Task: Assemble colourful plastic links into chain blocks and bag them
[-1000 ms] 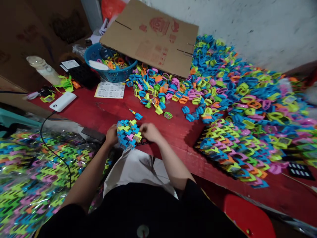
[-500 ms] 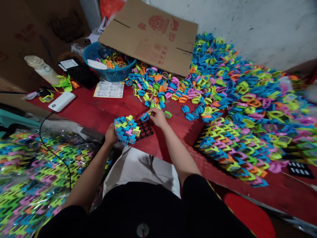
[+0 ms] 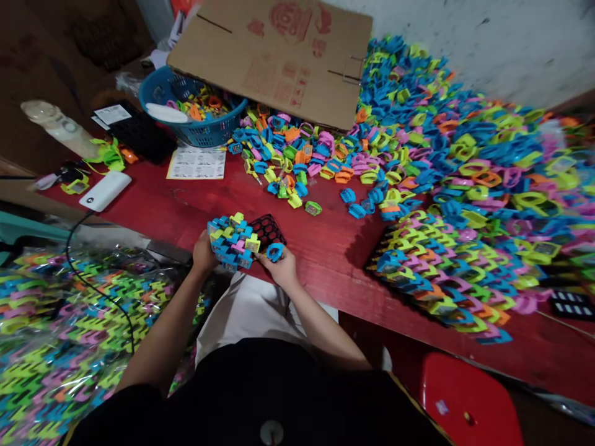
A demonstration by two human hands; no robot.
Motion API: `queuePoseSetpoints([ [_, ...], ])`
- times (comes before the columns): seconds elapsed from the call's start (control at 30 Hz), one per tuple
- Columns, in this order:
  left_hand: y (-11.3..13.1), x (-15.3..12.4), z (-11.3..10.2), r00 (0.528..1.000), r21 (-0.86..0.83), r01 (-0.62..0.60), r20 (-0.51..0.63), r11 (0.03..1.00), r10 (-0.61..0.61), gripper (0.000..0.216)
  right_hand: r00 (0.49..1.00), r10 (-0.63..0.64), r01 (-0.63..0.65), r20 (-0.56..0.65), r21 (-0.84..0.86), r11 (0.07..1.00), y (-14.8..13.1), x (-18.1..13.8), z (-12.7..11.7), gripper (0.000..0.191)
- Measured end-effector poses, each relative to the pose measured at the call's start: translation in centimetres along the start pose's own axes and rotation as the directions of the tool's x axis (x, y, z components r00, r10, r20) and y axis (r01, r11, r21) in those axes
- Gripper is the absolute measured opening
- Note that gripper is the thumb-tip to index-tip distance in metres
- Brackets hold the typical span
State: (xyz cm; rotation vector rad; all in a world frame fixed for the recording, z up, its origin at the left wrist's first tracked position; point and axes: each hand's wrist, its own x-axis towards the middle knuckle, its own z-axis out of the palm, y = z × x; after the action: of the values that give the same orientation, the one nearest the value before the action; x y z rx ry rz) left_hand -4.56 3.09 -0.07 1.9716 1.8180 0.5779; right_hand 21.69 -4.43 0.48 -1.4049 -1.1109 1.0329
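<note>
My left hand is closed at the left side of a black tray with round holes, its fingertips partly hidden. Blue, yellow and pink toy watches fill the tray's left part, while holes at its right end are bare. A single blue toy watch is in my right hand, close to the tray's near right edge. The fingertips of that hand reach the filled rows. A green toy watch lies on the red table beyond.
A heap of toy watches spreads across the back and right. Nearer right stands a filled tray. A cardboard sheet leans over a blue basket. A white power bank trails a cable; bagged watches lie below left.
My right hand has moved down and toward me from the loose watches to the tray's near edge, carrying the blue toy watch. My left hand still holds the tray.
</note>
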Motion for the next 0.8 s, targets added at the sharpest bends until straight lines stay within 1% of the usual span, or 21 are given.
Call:
queuePoseSetpoints([
  [0.07,0.0,0.0,0.1,1.0,-0.005,0.004,-0.012,1.0,-0.005,0.035,1.0,-0.015,0.012,-0.027,-0.106,0.994,-0.1,-0.1,0.2,0.042],
  [0.13,-0.1,0.0,0.1,1.0,-0.013,0.002,-0.026,1.0,-0.002,0.037,0.998,-0.039,0.028,-0.046,-0.221,0.975,-0.3,-0.4,0.7,0.033],
  [0.2,-0.3,0.0,0.2,1.0,-0.018,-0.01,-0.028,1.0,0.009,0.036,0.998,-0.049,0.033,-0.042,-0.307,0.951,-0.5,-0.7,1.2,0.027],
  [0.23,-0.4,0.0,0.2,1.0,-0.021,-0.02,-0.024,1.0,0.019,0.035,0.999,-0.042,0.03,-0.029,-0.333,0.942,-0.6,-0.8,1.4,0.027],
  [0.33,-0.7,-0.1,0.3,0.999,-0.034,-0.046,-0.022,0.998,0.045,0.032,0.999,0.013,0.006,0.052,-0.359,0.933,-0.9,-0.3,1.4,0.03],
  [0.4,-0.9,-0.1,0.5,0.998,-0.049,-0.047,-0.04,0.998,0.045,0.033,0.993,0.031,0.015,0.114,-0.382,0.924,-0.9,0.3,1.3,0.029],
  [0.5,-1.0,-0.1,0.7,0.998,-0.068,-0.032,-0.056,0.997,0.028,0.038,0.983,0.007,0.078,0.183,-0.449,0.89,-0.8,0.9,1.3,0.026],
  [0.6,-1.0,-0.1,0.8,0.998,-0.085,-0.024,-0.057,0.996,0.019,0.034,0.978,-0.017,0.122,0.21,-0.5,0.857,-0.5,0.9,1.5,0.026],
  [0.7,-0.9,0.0,0.8,0.997,-0.085,-0.043,-0.073,0.995,0.037,0.027,0.968,-0.031,0.153,0.25,-0.485,0.861,-0.3,1.0,1.5,0.025],
  [0.8,-0.9,-0.1,0.7,0.995,-0.058,-0.067,-0.074,0.996,0.063,0.024,0.955,-0.042,0.164,0.294,-0.405,0.9,-0.3,1.5,1.2,0.022],
])
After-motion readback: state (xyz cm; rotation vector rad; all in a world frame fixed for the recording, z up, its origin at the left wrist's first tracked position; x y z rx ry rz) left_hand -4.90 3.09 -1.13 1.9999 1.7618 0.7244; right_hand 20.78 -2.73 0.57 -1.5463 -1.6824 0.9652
